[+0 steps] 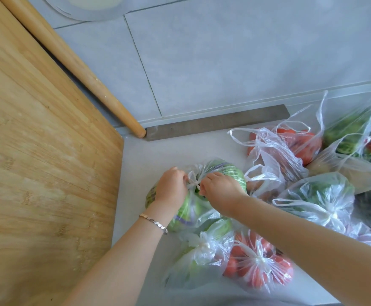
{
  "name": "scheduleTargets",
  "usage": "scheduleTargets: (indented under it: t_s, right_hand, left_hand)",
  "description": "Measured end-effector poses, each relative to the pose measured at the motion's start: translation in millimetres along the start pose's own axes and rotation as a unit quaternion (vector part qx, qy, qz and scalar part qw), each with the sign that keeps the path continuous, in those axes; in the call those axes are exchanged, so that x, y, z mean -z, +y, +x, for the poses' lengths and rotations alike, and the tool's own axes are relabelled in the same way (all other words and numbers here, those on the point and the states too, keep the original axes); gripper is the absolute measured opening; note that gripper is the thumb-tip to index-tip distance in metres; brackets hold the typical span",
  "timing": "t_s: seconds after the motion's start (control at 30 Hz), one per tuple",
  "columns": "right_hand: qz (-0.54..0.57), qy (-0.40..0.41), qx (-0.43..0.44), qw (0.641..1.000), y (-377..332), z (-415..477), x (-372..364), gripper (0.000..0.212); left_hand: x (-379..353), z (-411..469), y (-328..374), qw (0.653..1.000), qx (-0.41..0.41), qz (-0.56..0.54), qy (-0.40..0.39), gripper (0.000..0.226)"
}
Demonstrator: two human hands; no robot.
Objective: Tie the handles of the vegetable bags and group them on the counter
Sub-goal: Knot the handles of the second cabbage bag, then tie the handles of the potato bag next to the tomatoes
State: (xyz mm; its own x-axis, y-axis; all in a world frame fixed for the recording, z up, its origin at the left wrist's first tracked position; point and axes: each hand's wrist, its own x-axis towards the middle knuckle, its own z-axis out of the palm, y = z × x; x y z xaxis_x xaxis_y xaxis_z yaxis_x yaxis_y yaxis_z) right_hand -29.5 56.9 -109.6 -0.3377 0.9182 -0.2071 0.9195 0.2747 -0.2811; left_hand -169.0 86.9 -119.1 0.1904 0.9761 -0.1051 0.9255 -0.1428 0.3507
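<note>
Works at the handles (193,181) of a clear bag of green vegetables (232,172), set on the pale counter (149,155) just right of a big wooden board (43,151). Pinches 1 twisted handle with the left hand (172,187), fingers curled tight on the plastic. Pinches the other with the right hand (219,188), fingers curled the same way, so that both hands meet at the bunched plastic on top of the bag. Wears a thin bracelet (154,220) on the left wrist.

Nearer the body, touching that bag: a knotted bag of pale greens (200,255), and just right of it a knotted bag of tomatoes (259,266), partly under the right forearm. Further right, a knotted bag of leafy greens (319,199). Behind these, towards the wall, a bag of red vegetables (290,144) with handles loose and spread, and beside it at the frame's right edge more clear bags (356,138), contents too blurred to name.

Along the back edge of the counter, a flat grey strip (217,123); against the tiled wall (224,51), a wooden rolling pin (76,62) leaning behind the board, its end touching the strip
</note>
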Motion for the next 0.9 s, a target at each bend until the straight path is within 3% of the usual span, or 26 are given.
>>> scheduleTargets:
  t_s: [0.07, 0.13, 0.23, 0.33, 0.53, 0.63, 0.73, 0.9]
  right_hand:
    - [0.019, -0.054, -0.028, 0.998, -3.3, -0.3, 12.1, 0.018]
    - [0.044, -0.073, -0.039, 0.996, -1.0, -9.2, 26.7, 0.018]
    - [0.115, 0.004, -0.071, 0.991, 11.4, -39.4, 54.5, 0.02]
    - [0.141, 0.073, -0.115, 0.981, 35.9, -74.7, 76.2, 0.02]
    - [0.144, 0.083, -0.282, 0.945, 118.2, -160.8, 73.6, 0.018]
    - [0.14, 0.034, -0.349, 0.926, 159.9, -199.9, 58.6, 0.019]
    - [0.126, -0.039, -0.362, 0.923, 194.9, -223.7, 42.9, 0.025]
    - [0.106, -0.068, -0.32, 0.939, 251.4, -236.3, 26.1, 0.021]
  left_hand:
    - [12.2, 0.7, 8.7, 0.997, -0.031, 0.062, -0.022, 0.021]
    - [28.3, -1.6, 22.4, 0.993, -0.08, 0.087, 0.023, 0.024]
    - [46.5, -9.3, 58.9, 0.985, -0.151, 0.009, 0.078, 0.02]
    - [40.8, -14.9, 98.4, 0.98, -0.199, -0.022, -0.013, 0.019]
    - [-15.0, -35.4, 166.0, 0.935, -0.3, -0.016, -0.19, 0.021]
    - [-42.6, -52.6, 196.3, 0.918, -0.321, -0.008, -0.231, 0.02]
    - [-75.2, -62.5, 218.6, 0.913, -0.331, 0.017, -0.239, 0.02]
    - [-108.8, -59.7, 260.0, 0.951, -0.262, 0.01, -0.165, 0.021]
